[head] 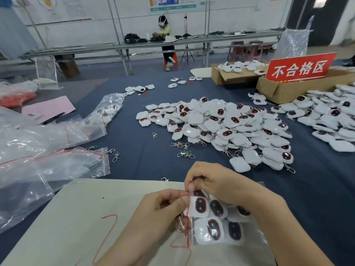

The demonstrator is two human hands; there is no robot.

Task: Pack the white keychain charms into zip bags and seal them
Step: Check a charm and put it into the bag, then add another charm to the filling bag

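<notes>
White plastic keychain charms with dark oval faces ringed in red (200, 207) lie packed inside the clear zip bag with a red seal strip (188, 237), which you hold at the lower centre of the frame over the cream rectangular board (86, 217). Your left hand (163, 208) pinches the strip between thumb and forefinger. Your right hand (217, 181), fingers curled, pinches the same strip just above it. Silver metal clasps (180, 226) show just left of the strip, below your left hand. In the middle of the frame a big heap of loose white charms (221, 127) rests on the dark blue tablecloth (144, 146). A stack of empty clear zip bags (76, 164) lies at the left edge. At upper right a red sign with white characters (299, 68) stands in a brown cardboard box (284, 91).
</notes>
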